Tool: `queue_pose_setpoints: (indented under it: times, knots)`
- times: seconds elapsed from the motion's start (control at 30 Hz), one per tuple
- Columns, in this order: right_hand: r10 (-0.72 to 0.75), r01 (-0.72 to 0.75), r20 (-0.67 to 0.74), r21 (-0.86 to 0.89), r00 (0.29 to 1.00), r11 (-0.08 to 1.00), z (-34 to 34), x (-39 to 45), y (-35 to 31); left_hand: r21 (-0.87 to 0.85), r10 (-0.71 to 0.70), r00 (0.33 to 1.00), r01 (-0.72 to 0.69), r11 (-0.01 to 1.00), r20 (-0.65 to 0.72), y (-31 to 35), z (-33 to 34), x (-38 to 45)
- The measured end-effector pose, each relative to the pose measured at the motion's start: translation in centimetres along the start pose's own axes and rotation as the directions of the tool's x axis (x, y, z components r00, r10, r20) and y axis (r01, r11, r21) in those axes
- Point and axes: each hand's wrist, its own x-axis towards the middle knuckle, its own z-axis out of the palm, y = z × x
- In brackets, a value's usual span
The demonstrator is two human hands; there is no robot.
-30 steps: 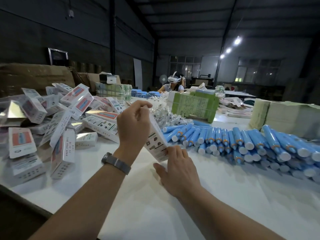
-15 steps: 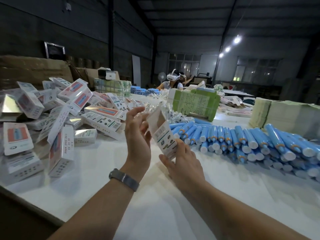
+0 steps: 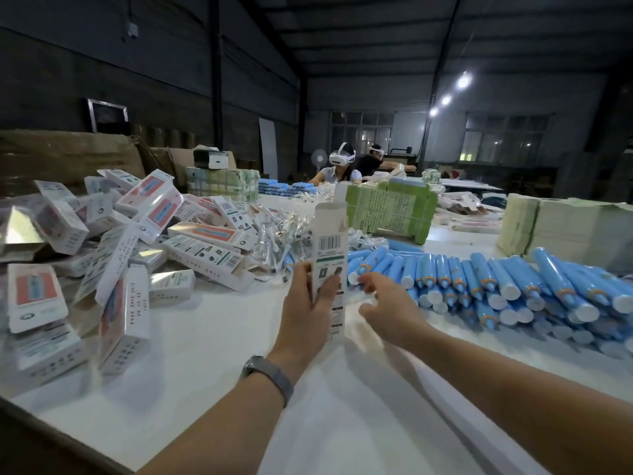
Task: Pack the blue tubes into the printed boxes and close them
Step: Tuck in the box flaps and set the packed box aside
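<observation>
Printed box [image 3: 328, 265] held upright above the tabletop [image 3: 205, 337], top flaps open, barcode panel facing the camera. Left hand [image 3: 308, 310] wrapped round the lower half of the box, thumb across the front panel, fingers [image 3: 301, 272] curled behind the left edge. Grey watch band [image 3: 269, 373] on the left wrist. Right hand [image 3: 387, 308] just right of the box, not touching it, reaching toward the near end of the blue tubes [image 3: 479, 279]; fingertips loosely curled, blurred, nothing seen between them, close to the nearest white caps but contact not clear. Tubes lying in a long heaped row across the right side of the tabletop, white caps mostly toward the camera, orange bands below the caps. Small clear-wrapped items [image 3: 281, 231] heaped behind the held box, between tubes and cartons. Pile of closed printed boxes [image 3: 137, 234] on the left, tumbled at all angles, some showing a red-and-blue front, some the white back with icons; several standing on end near the tabletop's left edge. Green banded bundle of flat sheets [image 3: 390, 210] behind the tubes; pale stack [image 3: 565, 231] at far right. Brown cardboard [image 3: 65, 156] behind the box pile. Further back, a seated person wearing a white headset [image 3: 340, 158], a second person beside, more blue tubes [image 3: 284, 188] laid out near them. Dim hall, ceiling lamps [image 3: 463, 80] lit at upper right.
</observation>
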Motion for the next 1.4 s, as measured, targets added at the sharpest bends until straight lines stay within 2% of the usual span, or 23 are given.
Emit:
queue_pose_setpoints:
  times: [0.07, 0.17, 0.37, 0.43, 0.6, 0.67, 0.73, 0.77, 0.87, 0.97, 1.03, 1.1, 1.2, 1.4]
  knots:
    - [-0.038, 0.032, -0.021, -0.237, 0.999, 0.971, -1.0, 2.8, 0.9, 0.016, 0.027, 0.999, -0.027, 1.0, -0.021, -0.1, 0.4, -0.1]
    - [-0.115, 0.112, 0.028, -0.547, 0.993, 0.829, -1.8, 5.8, 1.7, 0.0, 0.061, 0.998, -0.061, 0.998, -0.027, -0.1, 0.4, -0.4]
    - [-0.11, 0.199, 0.169, -0.724, 0.979, 0.66, -0.8, 8.7, 2.2, 0.123, 0.174, 0.984, -0.177, 0.977, 0.03, -0.2, 0.3, -0.4]
    - [-0.127, 0.21, 0.17, -0.692, 0.977, 0.69, -1.1, 9.1, 2.2, 0.168, 0.201, 0.979, -0.204, 0.964, 0.034, -0.4, 0.2, -0.3]
    - [-0.316, 0.316, 0.106, -0.589, 0.943, 0.744, -2.1, 8.9, 1.9, 0.242, 0.229, 0.973, -0.22, 0.945, -0.009, -0.4, 0.1, -0.1]
    - [-0.4, 0.33, -0.052, -0.474, 0.915, 0.816, -3.0, 8.4, 0.8, 0.255, 0.243, 0.969, -0.226, 0.94, -0.036, -0.5, 0.0, -0.1]
    - [-0.361, 0.317, -0.312, -0.184, 0.879, 0.931, -4.4, 7.8, -0.7, 0.263, 0.242, 0.967, -0.215, 0.941, -0.074, -0.5, -0.1, -0.1]
    - [-0.307, 0.326, -0.401, -0.02, 0.863, 0.945, -5.2, 7.4, -1.8, 0.263, 0.237, 0.967, -0.205, 0.943, -0.096, -0.4, -0.1, -0.1]
    - [-0.212, 0.407, -0.527, 0.286, 0.823, 0.867, -7.8, 5.9, -5.1, 0.267, 0.225, 0.963, -0.18, 0.947, -0.146, -0.2, -0.1, 0.0]
    - [-0.181, 0.507, -0.553, 0.52, 0.813, 0.687, -9.9, 4.3, -8.0, 0.249, 0.199, 0.969, -0.158, 0.956, -0.148, -0.2, -0.3, 0.1]
    - [-0.196, 0.565, -0.585, 0.555, 0.787, 0.611, -10.7, 3.4, -9.7, 0.23, 0.184, 0.973, -0.149, 0.962, -0.138, -0.4, -0.3, 0.2]
    - [-0.234, 0.612, -0.616, 0.522, 0.752, 0.594, -11.1, 2.7, -11.0, 0.226, 0.191, 0.973, -0.158, 0.961, -0.131, -0.4, -0.3, 0.1]
    - [-0.299, 0.636, -0.617, 0.446, 0.728, 0.63, -10.6, 2.3, -12.2, 0.214, 0.193, 0.973, -0.164, 0.963, -0.123, -0.3, -0.2, 0.0]
    - [-0.374, 0.573, -0.497, 0.344, 0.783, 0.744, -7.4, 2.1, -12.1, 0.234, 0.196, 0.973, -0.164, 0.958, -0.121, -0.3, -0.2, 0.0]
